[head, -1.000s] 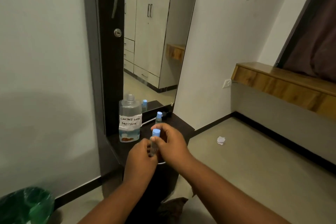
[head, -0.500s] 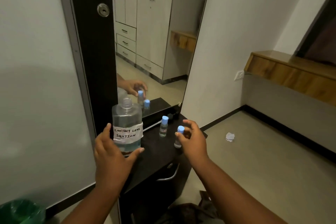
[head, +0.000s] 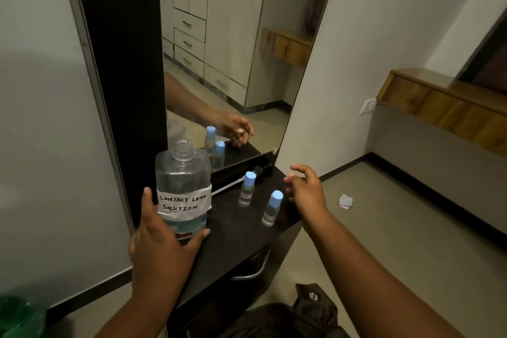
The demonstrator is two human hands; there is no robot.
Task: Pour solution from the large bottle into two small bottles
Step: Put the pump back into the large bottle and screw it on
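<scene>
1. We see the large bottle point(head: 183, 186) standing upright at the left end of the dark desk point(head: 236, 230), just in front of the mirror point(head: 233, 57). Its neck is uncapped, and a white label reads "CONTACT LENS SOLUTION". Clear liquid fills its lower part.
2. Our left hand point(head: 162, 244) holds the large bottle low on its body, the grip clamped round it: thumb up its left side, a fingertip showing at its lower right.
3. To the right of the large bottle stands the first small bottle point(head: 247, 189), upright and blue-capped, close to the mirror's foot.
4. Further right of the large bottle, and nearer to us, stands the second small bottle point(head: 272, 208), also blue-capped and leaning slightly. The two small bottles are apart from each other.
5. Our right hand point(head: 306, 189) hovers just right of the second small bottle, not touching it, its grip apart and holding nothing, fingers loosely spread.
6. Behind the large bottle, the mirror reflects both small bottles, a hand and a pale wardrobe.
7. Below the large bottle's desk, a curved metal handle point(head: 251, 269) shows on the front.
8. Far right of the large bottle, a crumpled white scrap point(head: 345, 201) lies on the floor; far left and below, a green-lined bin point(head: 19, 315) sits at the corner.
</scene>
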